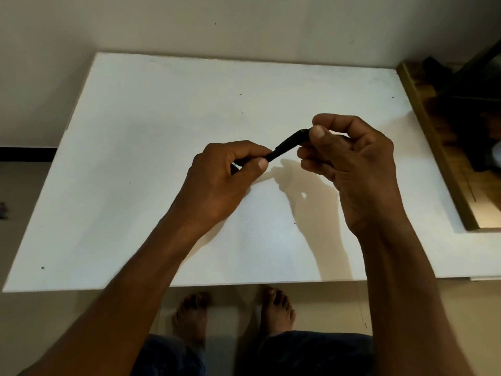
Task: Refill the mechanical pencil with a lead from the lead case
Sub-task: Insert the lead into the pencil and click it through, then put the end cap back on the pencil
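Mechanical pencil (287, 145) is hanging tilted above the white table (162, 118), its ends being pinched by the left hand (225, 175) and right hand (349, 156), fingers closed around it. A wooden-framed pane (433, 137) is lying at the table's right edge.

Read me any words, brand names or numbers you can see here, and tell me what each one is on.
None can be read.
The black pencil, held between the left hand and the right hand: no print visible.
The white table: only small dark specks.
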